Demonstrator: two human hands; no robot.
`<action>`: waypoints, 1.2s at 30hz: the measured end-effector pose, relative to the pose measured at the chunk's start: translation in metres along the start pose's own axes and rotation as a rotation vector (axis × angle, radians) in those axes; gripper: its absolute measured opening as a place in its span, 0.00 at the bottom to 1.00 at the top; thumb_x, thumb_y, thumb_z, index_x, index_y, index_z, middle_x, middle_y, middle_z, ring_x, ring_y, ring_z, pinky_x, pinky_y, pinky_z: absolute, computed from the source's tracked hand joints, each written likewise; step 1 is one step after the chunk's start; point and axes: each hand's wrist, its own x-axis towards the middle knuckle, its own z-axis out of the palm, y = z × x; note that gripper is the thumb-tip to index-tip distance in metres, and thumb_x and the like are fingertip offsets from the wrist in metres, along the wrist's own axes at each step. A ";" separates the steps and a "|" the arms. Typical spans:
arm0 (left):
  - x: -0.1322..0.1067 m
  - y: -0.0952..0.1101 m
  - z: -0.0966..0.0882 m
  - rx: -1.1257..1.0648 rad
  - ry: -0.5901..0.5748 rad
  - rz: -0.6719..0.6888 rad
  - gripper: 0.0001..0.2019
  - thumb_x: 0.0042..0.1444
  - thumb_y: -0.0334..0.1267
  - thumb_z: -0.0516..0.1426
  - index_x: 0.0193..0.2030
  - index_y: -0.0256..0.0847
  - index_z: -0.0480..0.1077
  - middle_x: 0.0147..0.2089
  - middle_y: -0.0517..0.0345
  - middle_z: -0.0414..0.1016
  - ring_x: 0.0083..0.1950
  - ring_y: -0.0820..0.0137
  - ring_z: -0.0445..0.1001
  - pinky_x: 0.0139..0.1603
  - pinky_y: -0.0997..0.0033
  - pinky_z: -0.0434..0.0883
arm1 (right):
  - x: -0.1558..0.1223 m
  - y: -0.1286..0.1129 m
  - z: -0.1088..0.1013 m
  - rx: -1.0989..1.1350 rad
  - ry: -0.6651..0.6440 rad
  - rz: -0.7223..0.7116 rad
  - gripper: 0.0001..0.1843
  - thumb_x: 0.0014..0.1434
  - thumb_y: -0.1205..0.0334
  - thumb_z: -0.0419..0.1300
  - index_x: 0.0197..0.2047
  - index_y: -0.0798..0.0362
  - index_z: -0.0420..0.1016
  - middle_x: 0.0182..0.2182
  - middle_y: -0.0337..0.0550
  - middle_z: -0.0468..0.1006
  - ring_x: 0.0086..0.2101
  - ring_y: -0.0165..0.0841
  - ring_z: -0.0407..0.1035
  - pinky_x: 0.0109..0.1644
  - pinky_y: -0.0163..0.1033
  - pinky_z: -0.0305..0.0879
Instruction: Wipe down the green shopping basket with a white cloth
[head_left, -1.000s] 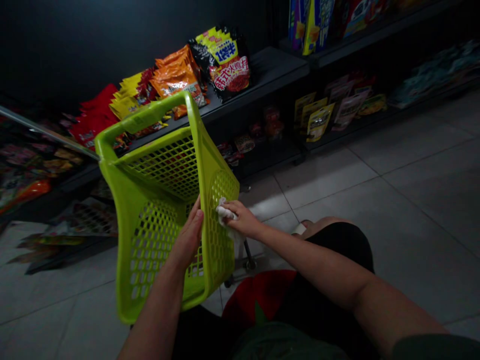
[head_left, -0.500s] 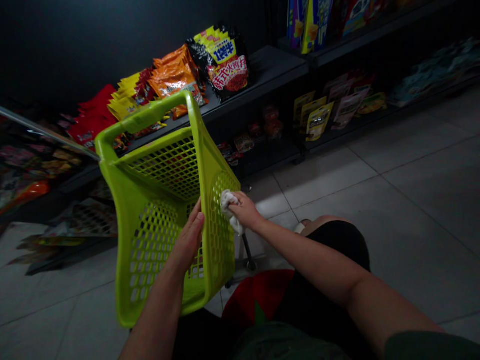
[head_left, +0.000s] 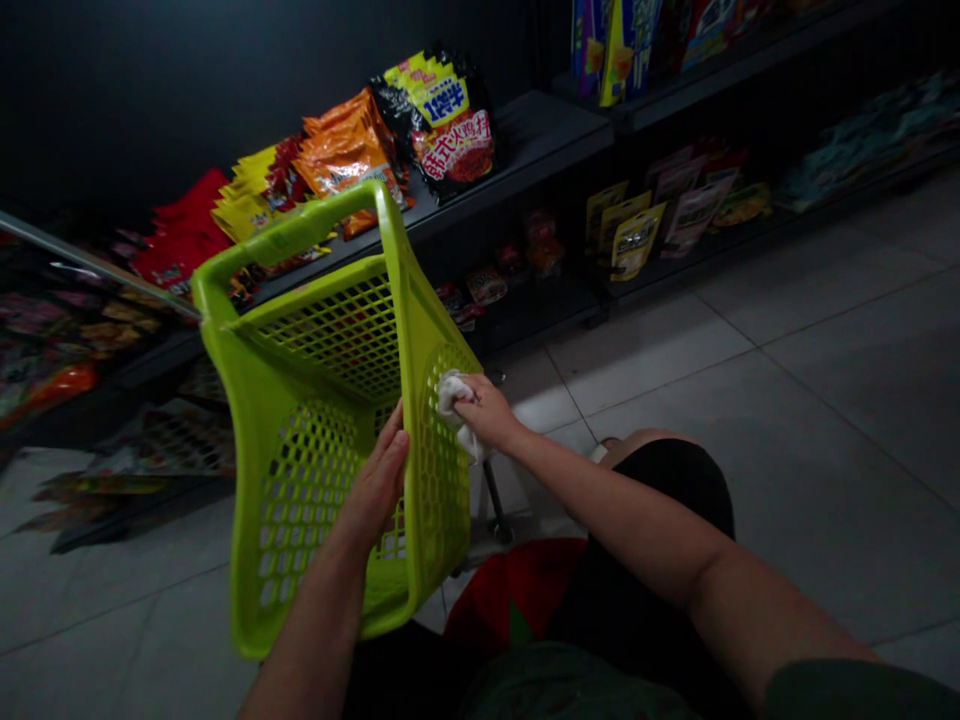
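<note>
A lime-green plastic shopping cart [head_left: 322, 285] with perforated walls stands before me, its open side toward me. My left hand [head_left: 381, 475] lies against the inner face of its right side wall, fingers stretched out by the rim and partly hidden. Outside that same wall, my right hand [head_left: 487, 412] is closed on a crumpled white cloth [head_left: 453, 392] and presses it to the perforated panel. One end of the cloth hangs below the fingers.
Dark shelves [head_left: 555, 130] run behind the cart, with orange snack packets [head_left: 345, 145] and black noodle packs [head_left: 450, 130]. Yellow pouches [head_left: 637, 240] sit lower right. A caster wheel [head_left: 501, 530] shows near my knee. Grey floor tiles [head_left: 825, 420] extend to the right.
My right hand and the cloth have shifted slightly up and left along the cart's outer side. My left hand stays in place on the inner wall.
</note>
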 end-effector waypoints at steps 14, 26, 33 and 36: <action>-0.004 0.006 0.005 0.043 0.023 0.013 0.34 0.63 0.54 0.58 0.74 0.48 0.58 0.76 0.56 0.58 0.77 0.55 0.54 0.76 0.55 0.55 | 0.008 -0.001 0.002 0.064 -0.007 0.044 0.12 0.56 0.70 0.56 0.40 0.55 0.79 0.35 0.40 0.74 0.39 0.35 0.68 0.49 0.41 0.68; -0.003 0.003 0.004 0.095 0.003 0.058 0.35 0.63 0.54 0.56 0.74 0.45 0.57 0.76 0.55 0.58 0.77 0.56 0.54 0.77 0.58 0.53 | -0.002 -0.014 0.002 -0.062 -0.115 -0.106 0.09 0.54 0.71 0.59 0.37 0.53 0.77 0.37 0.40 0.72 0.44 0.35 0.68 0.52 0.40 0.65; -0.002 -0.004 0.001 0.031 0.009 0.016 0.37 0.62 0.54 0.57 0.75 0.48 0.55 0.76 0.57 0.57 0.76 0.56 0.55 0.76 0.56 0.55 | 0.012 0.001 0.000 0.042 0.060 0.109 0.27 0.50 0.68 0.64 0.55 0.52 0.71 0.46 0.41 0.76 0.44 0.36 0.70 0.53 0.41 0.66; -0.003 -0.003 0.002 0.054 0.005 0.012 0.36 0.63 0.55 0.56 0.75 0.48 0.55 0.76 0.58 0.57 0.76 0.56 0.56 0.76 0.56 0.55 | 0.019 0.005 0.001 -0.046 -0.048 0.053 0.20 0.51 0.69 0.62 0.49 0.54 0.76 0.45 0.44 0.77 0.47 0.38 0.69 0.56 0.43 0.65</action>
